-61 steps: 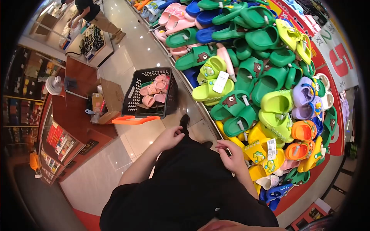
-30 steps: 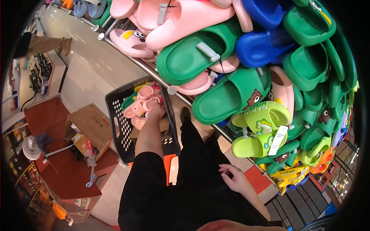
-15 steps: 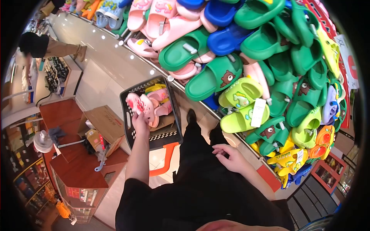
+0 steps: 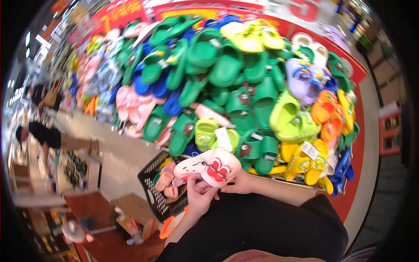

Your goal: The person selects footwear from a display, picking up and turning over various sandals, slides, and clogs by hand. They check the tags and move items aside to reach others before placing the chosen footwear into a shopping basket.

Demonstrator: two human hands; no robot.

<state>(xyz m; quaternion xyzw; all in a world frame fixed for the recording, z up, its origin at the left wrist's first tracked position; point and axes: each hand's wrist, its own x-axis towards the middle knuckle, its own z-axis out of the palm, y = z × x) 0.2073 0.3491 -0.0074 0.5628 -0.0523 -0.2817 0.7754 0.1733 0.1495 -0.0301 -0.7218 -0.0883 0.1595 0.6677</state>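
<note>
A pair of pale pink slippers [image 4: 224,168] with a red bow-like decoration is up in front of my body, before the heap. My left hand [image 4: 200,195] grips the pair from below, with its fingers curled under the near edge. At the right side of the same slippers my right hand [image 4: 238,182] closes on them, its fingertips partly hidden. A black shopping basket [image 4: 150,185] with an orange handle stands just left of my hands. Inside it lie more pink slippers [image 4: 165,180] and something yellow.
Heaped green slippers [image 4: 227,65] fill the display, with yellow slippers [image 4: 307,163] along its near right edge. A brown counter [image 4: 85,207] with an open cardboard box stands at lower left. Two other people are farther off in the left aisle, one in a dark shirt [image 4: 46,135].
The pink slippers have come up out of the basket and to the right in my left hand. My right hand has joined on them. The view has tilted up towards the display.
</note>
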